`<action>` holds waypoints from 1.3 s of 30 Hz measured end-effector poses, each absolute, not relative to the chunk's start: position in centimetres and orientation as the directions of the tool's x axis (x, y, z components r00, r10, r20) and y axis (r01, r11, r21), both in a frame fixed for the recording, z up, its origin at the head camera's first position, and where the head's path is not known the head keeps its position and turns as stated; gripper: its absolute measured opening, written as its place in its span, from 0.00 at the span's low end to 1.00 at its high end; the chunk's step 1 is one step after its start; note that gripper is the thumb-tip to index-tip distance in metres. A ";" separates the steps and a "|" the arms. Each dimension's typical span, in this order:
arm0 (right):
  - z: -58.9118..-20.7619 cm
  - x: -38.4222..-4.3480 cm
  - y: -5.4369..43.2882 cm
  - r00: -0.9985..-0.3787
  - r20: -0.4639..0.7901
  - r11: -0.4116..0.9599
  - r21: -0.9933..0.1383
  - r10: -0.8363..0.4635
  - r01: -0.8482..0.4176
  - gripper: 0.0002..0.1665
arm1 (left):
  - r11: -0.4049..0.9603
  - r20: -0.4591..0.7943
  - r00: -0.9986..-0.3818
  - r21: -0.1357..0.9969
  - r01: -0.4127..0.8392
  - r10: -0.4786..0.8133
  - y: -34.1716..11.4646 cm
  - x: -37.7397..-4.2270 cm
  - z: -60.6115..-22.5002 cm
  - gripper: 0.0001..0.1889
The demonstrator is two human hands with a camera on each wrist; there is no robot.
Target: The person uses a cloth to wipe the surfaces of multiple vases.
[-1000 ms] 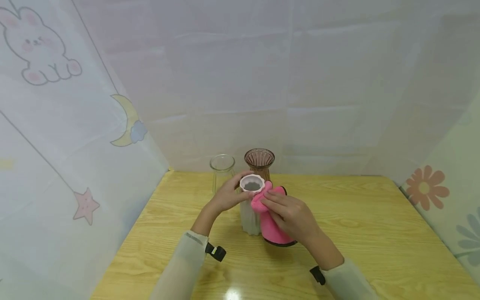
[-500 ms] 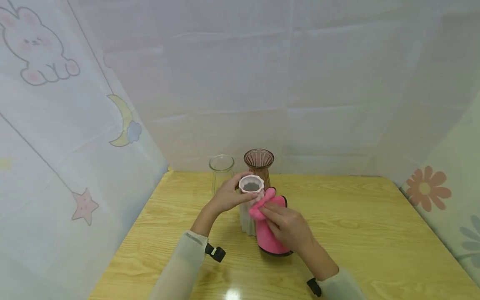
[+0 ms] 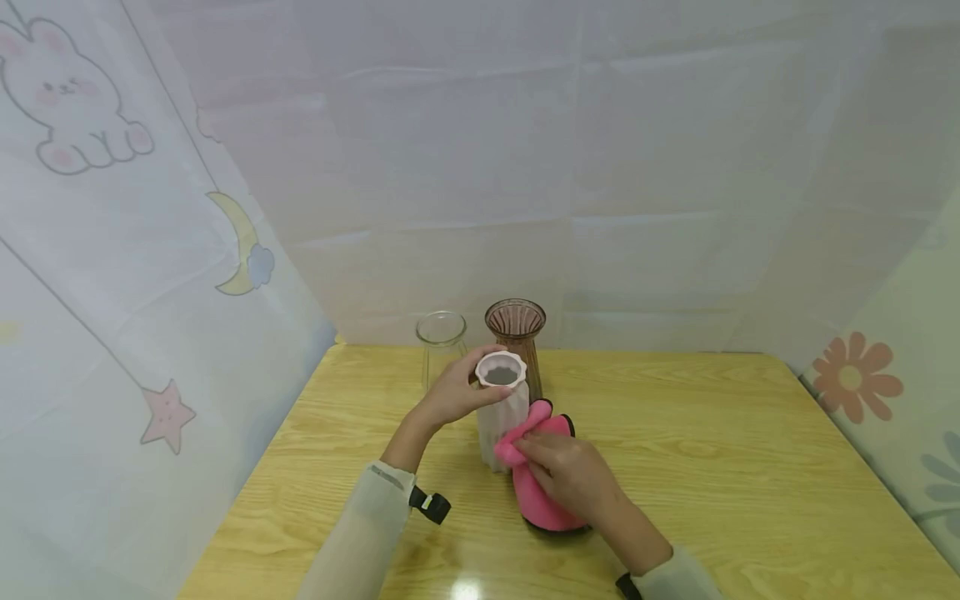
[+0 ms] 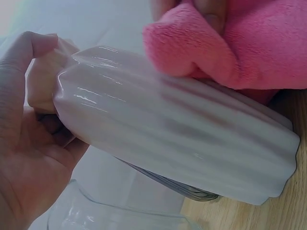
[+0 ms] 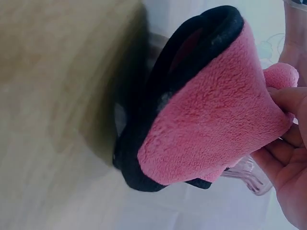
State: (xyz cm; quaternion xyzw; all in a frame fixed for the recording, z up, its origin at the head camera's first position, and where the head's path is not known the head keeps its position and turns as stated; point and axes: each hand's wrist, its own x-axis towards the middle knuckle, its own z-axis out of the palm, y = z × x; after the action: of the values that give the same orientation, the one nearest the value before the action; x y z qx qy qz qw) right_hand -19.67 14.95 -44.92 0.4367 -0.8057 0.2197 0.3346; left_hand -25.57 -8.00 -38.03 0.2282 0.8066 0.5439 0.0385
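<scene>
My left hand [image 3: 452, 393] grips a white ribbed vase [image 3: 497, 425] round its neck, just under the scalloped rim. In the left wrist view the glossy fluted body [image 4: 168, 124] shows nearly whole, its foot close over the wood. The right hand [image 3: 579, 473] pinches a bunched pink cloth [image 3: 543, 500] with dark edging at the vase's right side. Part of that fluffy cloth [image 4: 268, 48] overlaps the vase's upper side in the left wrist view. From the right wrist, the cloth [image 5: 211, 110] hangs folded between thumb and fingers.
Behind the white vase stand a clear glass vase [image 3: 442, 332] and a purplish-brown fluted glass vase [image 3: 516, 321]. All are on a wooden table [image 3: 712, 467]. Pale curtains [image 3: 465, 167] with cartoon prints enclose the back and sides.
My right hand has slid the pink cloth down the vase's right side, from near the rim towards the lower body. The left hand keeps its grip on the neck, almost unmoved.
</scene>
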 end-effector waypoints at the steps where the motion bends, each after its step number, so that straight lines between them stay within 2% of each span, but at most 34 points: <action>1: -45.0 -19.6 14.9 -0.405 0.720 0.526 -0.065 -0.563 -0.848 0.16 | 0.298 0.182 -0.893 0.899 0.320 0.412 -8.1 -25.6 -38.1 0.35; 10: -45.6 -18.6 14.8 -0.482 0.619 0.563 -0.077 -0.621 -0.823 0.13 | 0.260 0.169 -0.877 0.914 0.310 0.450 -8.4 -25.5 -38.1 0.35; 17: -45.0 -18.2 15.2 -0.496 0.601 0.566 -0.086 -0.627 -0.820 0.14 | 0.146 0.236 -0.813 0.921 0.362 0.532 -8.4 -26.1 -38.2 0.39; 22: -43.4 -17.5 16.1 -0.441 0.686 0.528 -0.097 -0.579 -0.844 0.16 | 0.011 0.287 -0.771 0.934 0.356 0.569 -8.5 -26.0 -38.9 0.40; 24: -42.4 -17.4 16.4 -0.406 0.732 0.519 -0.084 -0.547 -0.851 0.12 | 0.011 0.311 -0.779 0.926 0.377 0.544 -8.4 -25.7 -39.1 0.41; 26: -41.1 -17.4 16.8 -0.366 0.781 0.515 -0.067 -0.506 -0.855 0.12 | 0.054 0.334 -0.800 0.909 0.413 0.498 -8.2 -25.3 -39.0 0.42; 29: -39.4 -17.7 17.1 -0.282 0.849 0.506 -0.020 -0.447 -0.862 0.21 | 0.167 0.355 -0.841 0.877 0.451 0.409 -7.9 -24.9 -38.8 0.42; 33: -38.1 -18.4 17.0 -0.208 0.875 0.499 0.043 -0.437 -0.866 0.19 | 0.268 0.362 -0.871 0.849 0.455 0.333 -7.4 -24.5 -38.6 0.39; 39: -39.0 -19.8 16.3 -0.228 0.835 0.482 0.050 -0.500 -0.875 0.20 | 0.296 0.359 -0.874 0.840 0.455 0.327 -7.2 -24.2 -38.6 0.40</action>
State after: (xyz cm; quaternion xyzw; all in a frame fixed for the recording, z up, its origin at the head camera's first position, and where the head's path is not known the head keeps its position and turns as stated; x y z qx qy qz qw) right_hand -19.76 16.34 -39.01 0.4574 -0.7514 0.2227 0.4202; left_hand -24.18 -7.21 -38.56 0.2436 0.8027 0.5412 -0.0595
